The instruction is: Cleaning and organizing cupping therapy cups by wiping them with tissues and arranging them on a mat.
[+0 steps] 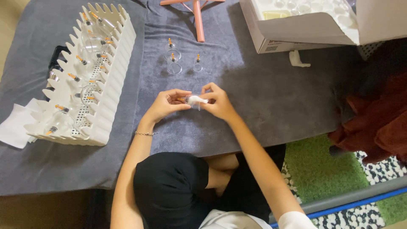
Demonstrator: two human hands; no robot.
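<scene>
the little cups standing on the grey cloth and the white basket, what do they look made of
The cups look like clear glass or hard plastic: see-through with bright glints, orange tips on top. The basket looks like matte white moulded plastic, with a scalloped rim and perforated floor.

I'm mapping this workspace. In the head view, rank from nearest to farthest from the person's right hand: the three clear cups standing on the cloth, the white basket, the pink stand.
1. The three clear cups, just ahead of the right hand, slightly to its left.
2. The pink stand, farther ahead at the cloth's far edge.
3. The white basket, off to the left.
</scene>
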